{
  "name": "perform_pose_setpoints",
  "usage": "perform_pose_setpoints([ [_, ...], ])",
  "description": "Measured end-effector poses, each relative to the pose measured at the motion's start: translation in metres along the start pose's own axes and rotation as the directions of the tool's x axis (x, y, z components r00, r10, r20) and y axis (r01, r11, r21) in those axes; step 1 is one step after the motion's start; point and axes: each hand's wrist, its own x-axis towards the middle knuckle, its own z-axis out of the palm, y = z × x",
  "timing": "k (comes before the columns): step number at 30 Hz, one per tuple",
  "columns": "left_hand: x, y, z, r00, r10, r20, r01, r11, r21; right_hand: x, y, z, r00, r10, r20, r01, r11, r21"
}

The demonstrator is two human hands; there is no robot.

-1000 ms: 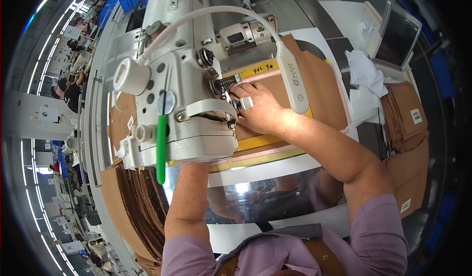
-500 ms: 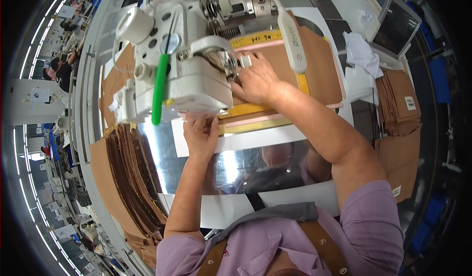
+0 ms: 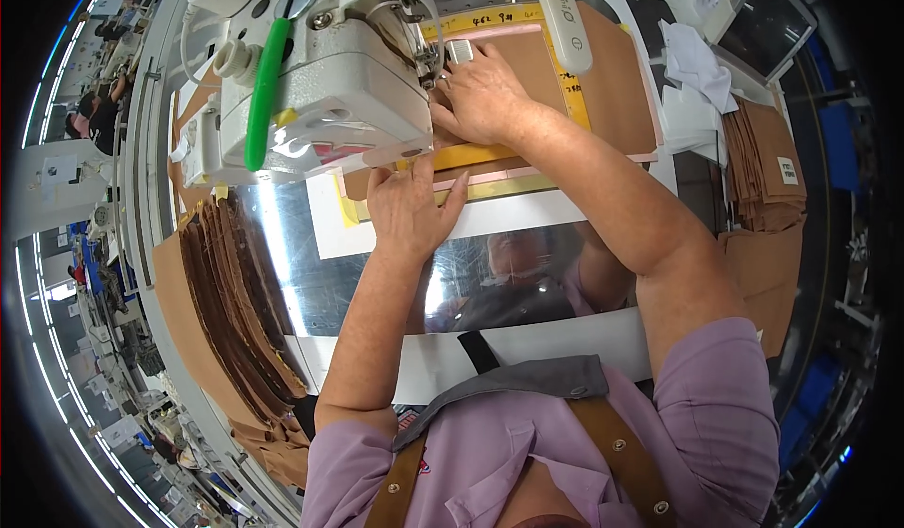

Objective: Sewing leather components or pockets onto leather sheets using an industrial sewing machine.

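My right hand [image 3: 482, 100] lies with spread fingers on a brown leather-like panel [image 3: 617, 86], inside a yellow template frame [image 3: 477, 157]. Its fingertips come close to the needle area of a white sewing machine [image 3: 358, 114]. A small pale block [image 3: 460, 51] sits at those fingers; whether it is worn or part of the machine is unclear. Flat at the panel's front edge rests my left hand [image 3: 407, 213], thumb held apart. Its fingertips are partly hidden beneath the machine head and its clear guard. Pink strips edge the panel.
A green-handled tool [image 3: 268, 95] and a white lamp [image 3: 562, 29] stand over the work. Brown panels are stacked at left [image 3: 221, 283] and right [image 3: 767, 166]. White cloth [image 3: 695, 67] lies near a dark screen [image 3: 765, 27]. A shiny metal plate [image 3: 377, 293] fronts the machine.
The whole view has shifted, so the machine appears higher and further left. My left hand has moved right along the front edge, its thumb now further out. My right hand stays on the panel.
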Motion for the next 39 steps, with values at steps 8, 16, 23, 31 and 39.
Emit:
perform_pose_setpoints([
  [8, -0.007, -0.003, -0.002, 0.998, -0.052, -0.017, 0.052, 0.998, -0.021, 0.000, 0.010, 0.009, 0.996, -0.038, -0.087, 0.037, 0.999, -0.010],
  [16, 0.010, -0.007, -0.007, 0.995, 0.061, 0.080, -0.076, 0.977, 0.199, 0.000, 0.009, 0.014, 0.989, -0.063, -0.134, 0.066, 0.998, 0.015],
  [23, 0.002, 0.001, -0.011, 0.990, -0.020, 0.140, 0.004, 0.993, 0.114, -0.002, 0.003, 0.008, 0.996, -0.009, -0.086, 0.012, 0.999, 0.031],
  [31, 0.003, -0.008, -0.010, 0.990, -0.006, 0.139, -0.009, 0.995, 0.104, 0.001, 0.009, 0.010, 0.996, -0.012, -0.091, 0.014, 1.000, 0.024],
  [39, 0.003, 0.002, -0.008, 0.990, -0.043, 0.133, 0.018, 0.983, 0.180, -0.002, 0.017, 0.038, 0.937, -0.089, -0.338, 0.100, 0.995, 0.014],
])
